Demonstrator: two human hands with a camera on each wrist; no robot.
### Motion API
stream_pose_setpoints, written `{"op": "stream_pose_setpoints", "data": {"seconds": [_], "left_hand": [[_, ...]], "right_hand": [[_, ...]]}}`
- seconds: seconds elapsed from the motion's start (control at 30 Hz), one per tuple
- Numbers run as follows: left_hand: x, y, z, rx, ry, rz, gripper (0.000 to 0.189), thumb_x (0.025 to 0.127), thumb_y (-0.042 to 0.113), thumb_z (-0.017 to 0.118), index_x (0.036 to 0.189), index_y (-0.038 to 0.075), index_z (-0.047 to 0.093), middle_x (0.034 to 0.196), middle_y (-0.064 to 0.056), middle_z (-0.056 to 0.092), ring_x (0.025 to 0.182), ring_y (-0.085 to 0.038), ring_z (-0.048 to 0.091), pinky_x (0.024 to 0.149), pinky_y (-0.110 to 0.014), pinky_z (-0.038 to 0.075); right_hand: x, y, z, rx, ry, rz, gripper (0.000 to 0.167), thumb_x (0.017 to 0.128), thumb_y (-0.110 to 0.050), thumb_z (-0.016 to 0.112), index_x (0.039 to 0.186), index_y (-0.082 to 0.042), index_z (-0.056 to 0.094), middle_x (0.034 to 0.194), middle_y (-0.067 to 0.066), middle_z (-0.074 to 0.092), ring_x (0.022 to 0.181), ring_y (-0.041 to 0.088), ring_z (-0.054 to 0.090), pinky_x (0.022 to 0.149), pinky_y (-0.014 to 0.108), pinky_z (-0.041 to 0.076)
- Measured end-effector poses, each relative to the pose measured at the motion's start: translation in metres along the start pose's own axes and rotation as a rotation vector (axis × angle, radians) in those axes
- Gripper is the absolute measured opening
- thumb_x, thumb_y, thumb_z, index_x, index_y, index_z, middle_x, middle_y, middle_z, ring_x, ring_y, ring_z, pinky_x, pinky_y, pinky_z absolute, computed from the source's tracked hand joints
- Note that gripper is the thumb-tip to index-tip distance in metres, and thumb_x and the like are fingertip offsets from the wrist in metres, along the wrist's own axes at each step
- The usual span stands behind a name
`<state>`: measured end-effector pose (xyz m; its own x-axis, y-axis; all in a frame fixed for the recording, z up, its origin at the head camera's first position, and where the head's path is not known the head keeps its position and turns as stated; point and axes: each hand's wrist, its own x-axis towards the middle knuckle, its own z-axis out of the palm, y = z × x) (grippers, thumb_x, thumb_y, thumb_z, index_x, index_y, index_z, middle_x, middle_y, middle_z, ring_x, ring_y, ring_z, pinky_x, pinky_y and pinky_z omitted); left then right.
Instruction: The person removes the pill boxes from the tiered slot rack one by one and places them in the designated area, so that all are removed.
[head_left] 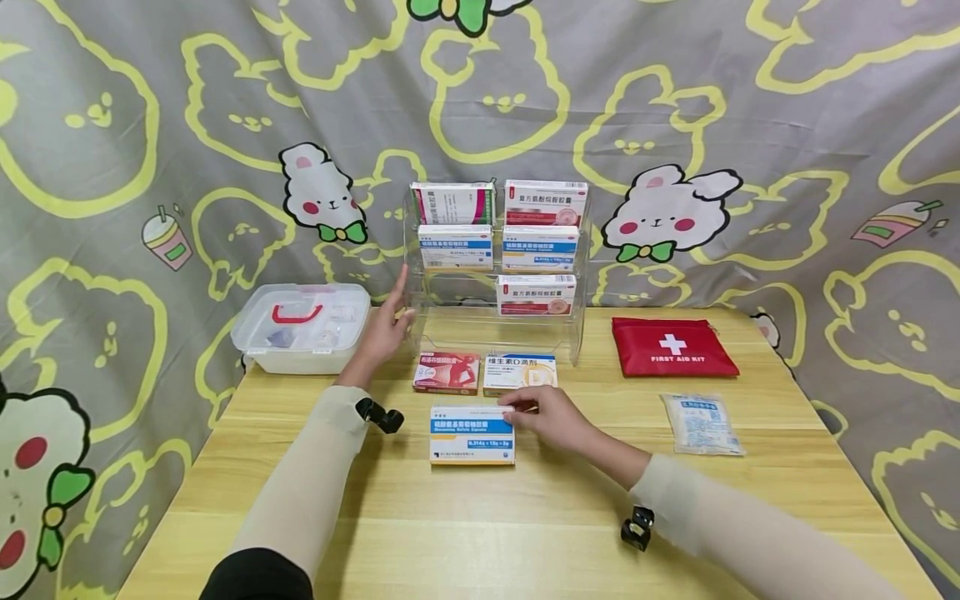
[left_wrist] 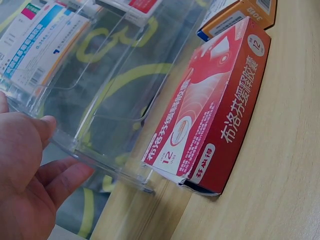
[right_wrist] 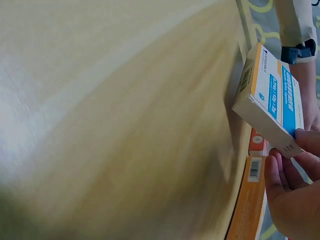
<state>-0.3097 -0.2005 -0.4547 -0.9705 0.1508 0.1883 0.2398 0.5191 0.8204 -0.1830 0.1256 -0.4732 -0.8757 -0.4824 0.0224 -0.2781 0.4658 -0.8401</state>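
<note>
My right hand [head_left: 551,417] pinches the right edge of a white, blue and orange medicine box [head_left: 472,437], thumb on its printed face. In the right wrist view the box [right_wrist: 272,95] is tilted. My left hand [head_left: 386,329] touches the left side of a clear tiered display rack [head_left: 457,325], fingers fairly straight; the left wrist view has the thumb [left_wrist: 47,127] by the rack's edge. The rack holds several medicine boxes: two on top, two in the middle, and a white and red box [head_left: 536,296] lower right. In front lie a red medicine box [head_left: 446,372] and a vitamin D box [head_left: 520,373].
A translucent lidded case [head_left: 300,329] with a red handle stands at the back left. To the right are a red first aid pouch [head_left: 672,347] and a white and blue packet [head_left: 702,425]. A patterned curtain [head_left: 660,92] hangs behind the wooden table [head_left: 480,533].
</note>
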Motion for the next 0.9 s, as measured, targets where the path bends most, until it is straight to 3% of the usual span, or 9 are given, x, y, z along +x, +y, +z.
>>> {"op": "stream_pose_setpoints", "data": {"seconds": [0.2,0.43,0.57,0.73,0.9], "left_hand": [[0.001,-0.001,0.0,0.008,0.0,0.014,0.088,0.109,0.006,0.049,0.159,0.058,0.0,0.162,-0.026,0.034,0.131,-0.042,0.056,0.062,-0.042,0.054],[0.0,-0.001,0.0,-0.001,0.007,0.029,0.09,0.108,0.004,0.05,0.16,0.057,0.0,0.161,-0.028,0.035,0.132,-0.042,0.056,0.065,-0.051,0.056],[0.0,0.0,0.0,-0.003,0.008,0.037,0.09,0.108,0.003,0.051,0.161,0.055,0.001,0.161,-0.028,0.035,0.131,-0.042,0.056,0.067,-0.055,0.057],[0.0,-0.001,0.0,-0.009,0.011,0.034,0.089,0.108,0.005,0.051,0.161,0.055,0.001,0.161,-0.027,0.034,0.137,-0.042,0.052,0.071,-0.056,0.058],[-0.001,-0.001,0.0,0.007,0.01,0.036,0.09,0.107,0.004,0.051,0.161,0.055,0.0,0.162,-0.027,0.033,0.142,-0.041,0.047,0.072,-0.046,0.058]], "right_hand": [[-0.004,0.004,0.008,0.023,-0.02,-0.003,0.02,0.098,-0.012,0.072,0.115,-0.006,0.078,0.111,0.005,0.075,0.093,0.014,0.067,0.082,0.026,0.055],[-0.01,0.007,0.016,0.047,-0.038,0.059,0.02,0.099,-0.015,0.07,0.117,-0.009,0.077,0.108,0.003,0.073,0.092,0.013,0.064,0.079,0.026,0.052],[-0.013,0.008,0.019,0.091,-0.049,0.081,0.025,0.096,-0.018,0.076,0.118,-0.008,0.076,0.102,0.003,0.071,0.09,0.015,0.063,0.078,0.026,0.052],[-0.015,0.012,0.024,0.091,-0.053,0.053,0.031,0.09,-0.017,0.082,0.119,-0.006,0.075,0.095,0.002,0.068,0.087,0.016,0.06,0.077,0.024,0.052],[-0.014,0.015,0.028,0.056,-0.046,0.023,0.029,0.092,-0.018,0.08,0.117,-0.005,0.076,0.093,0.0,0.066,0.085,0.015,0.057,0.075,0.024,0.05]]}}
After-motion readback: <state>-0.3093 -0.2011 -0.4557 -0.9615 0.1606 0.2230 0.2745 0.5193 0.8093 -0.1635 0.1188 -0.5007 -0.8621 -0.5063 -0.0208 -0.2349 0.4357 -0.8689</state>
